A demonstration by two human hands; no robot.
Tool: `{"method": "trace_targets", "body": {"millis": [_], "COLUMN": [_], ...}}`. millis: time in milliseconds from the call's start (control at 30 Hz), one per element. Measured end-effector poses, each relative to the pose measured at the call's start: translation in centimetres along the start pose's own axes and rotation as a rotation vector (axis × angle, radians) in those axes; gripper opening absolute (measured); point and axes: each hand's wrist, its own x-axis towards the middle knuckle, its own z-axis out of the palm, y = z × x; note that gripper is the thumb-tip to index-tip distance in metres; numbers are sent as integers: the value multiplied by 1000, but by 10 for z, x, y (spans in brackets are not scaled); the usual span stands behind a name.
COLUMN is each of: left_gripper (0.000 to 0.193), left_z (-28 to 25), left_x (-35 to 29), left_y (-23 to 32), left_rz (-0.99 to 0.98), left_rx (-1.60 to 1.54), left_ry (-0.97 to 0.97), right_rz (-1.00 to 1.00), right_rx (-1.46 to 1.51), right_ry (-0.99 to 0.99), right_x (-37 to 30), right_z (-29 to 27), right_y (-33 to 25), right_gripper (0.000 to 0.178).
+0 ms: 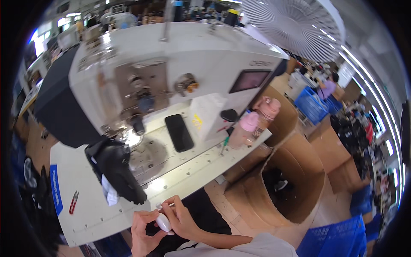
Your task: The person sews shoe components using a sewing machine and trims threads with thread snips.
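Off the sewing table's (92, 222) near edge, the curled left hand (142, 230) held a white case (163, 222), the right hand (182, 219) pinching a white bit (159, 205); this handling step seemingly needed delicacy next.

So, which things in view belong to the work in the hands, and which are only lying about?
In hand:
white rounded object, in the left hand
small white piece, in the right hand

Lying about:
black phone
red snips
pink-capped bottle
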Motion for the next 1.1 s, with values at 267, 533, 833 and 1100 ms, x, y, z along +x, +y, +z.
{"method": "trace_targets", "body": {"millis": [267,533,833,1100], "left_gripper": [60,58,64,68], "left_z": [28,28,34,31], "left_x": [35,25,36,31], "left_y": [15,5,-6,-14], "left_rz": [183,-30,-172,-140], "left_rx": [99,-253,-903,-955], "left_ry": [-145,-116,158,278], "right_rz": [62,169,-406,-456], "right_rx": [-62,219,-78,-393], "right_ry": [240,118,222,16], "right_x": [1,10,25,31], "right_z": [-38,-43,-45,-28], "right_y": [-21,11,-47,-52], "right_gripper": [21,25,12,10]}}
